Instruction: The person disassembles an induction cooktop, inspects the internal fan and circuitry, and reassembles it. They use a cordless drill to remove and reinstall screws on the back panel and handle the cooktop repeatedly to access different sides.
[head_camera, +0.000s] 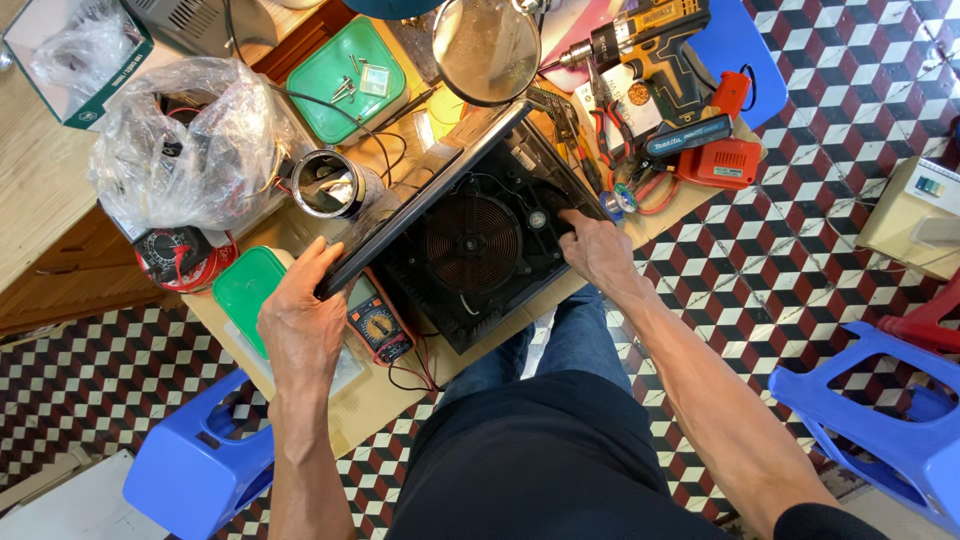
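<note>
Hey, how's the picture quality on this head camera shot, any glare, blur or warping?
Head view: even daylight, sharp on the left hand, right hand and opened induction cooker; bright glare on the plastic bag and round mirror; wide-angle warping bends the edges.

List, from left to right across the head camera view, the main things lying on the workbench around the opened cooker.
Clear plastic bag → metal cup → multimeter → induction cooker's coil → cordless drill → red charger.
</note>
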